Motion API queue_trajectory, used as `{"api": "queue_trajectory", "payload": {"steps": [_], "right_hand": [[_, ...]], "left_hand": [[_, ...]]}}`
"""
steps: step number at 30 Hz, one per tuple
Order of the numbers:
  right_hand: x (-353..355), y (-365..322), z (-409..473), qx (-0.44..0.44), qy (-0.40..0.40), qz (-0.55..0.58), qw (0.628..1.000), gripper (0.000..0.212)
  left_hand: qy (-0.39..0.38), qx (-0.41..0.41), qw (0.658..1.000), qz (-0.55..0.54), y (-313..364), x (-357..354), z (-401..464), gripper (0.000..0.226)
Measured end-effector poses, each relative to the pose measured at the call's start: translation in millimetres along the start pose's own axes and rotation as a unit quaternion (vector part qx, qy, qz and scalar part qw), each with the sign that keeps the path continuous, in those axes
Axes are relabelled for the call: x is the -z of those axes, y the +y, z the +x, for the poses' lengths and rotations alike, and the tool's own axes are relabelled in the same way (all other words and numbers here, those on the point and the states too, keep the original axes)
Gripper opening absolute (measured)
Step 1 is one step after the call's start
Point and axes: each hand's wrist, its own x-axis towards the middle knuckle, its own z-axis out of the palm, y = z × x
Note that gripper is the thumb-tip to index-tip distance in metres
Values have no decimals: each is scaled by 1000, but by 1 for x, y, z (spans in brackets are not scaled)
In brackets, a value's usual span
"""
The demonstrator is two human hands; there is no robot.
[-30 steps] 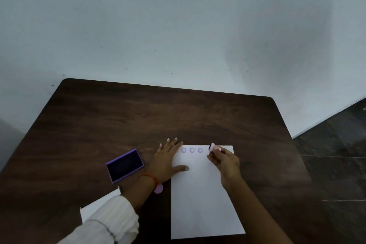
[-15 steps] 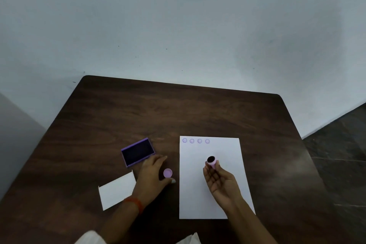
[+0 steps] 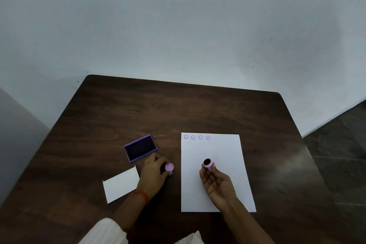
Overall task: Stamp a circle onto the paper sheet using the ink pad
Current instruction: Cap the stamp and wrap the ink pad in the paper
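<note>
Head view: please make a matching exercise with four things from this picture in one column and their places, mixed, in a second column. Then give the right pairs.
Things:
1. stamp
2. ink pad
3. pink cap
4. small white card

Places:
A. at the left hand, between pad and paper sheet
B. on the table, nearest the left sleeve side
C. in the right hand, inked face up, over the sheet
D. open, lying beyond the left hand

Pairs: 1-C, 2-D, 3-A, 4-B
</note>
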Motion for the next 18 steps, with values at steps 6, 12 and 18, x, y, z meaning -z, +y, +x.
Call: {"api": "queue_trajectory", "payload": {"steps": [6, 12, 18], "right_hand": [[-1, 1, -2, 8, -5, -10, 1000, 18], [-20, 4, -11, 47, -57, -160, 984, 16], [-45, 19, -19, 175, -58, -446, 876, 8]], "left_hand": [[-5, 1, 999, -53, 8, 9, -8, 20], [-26, -4, 993, -115, 19, 18, -21, 22], [-15, -27, 986, -165, 28, 30, -30, 20]]}}
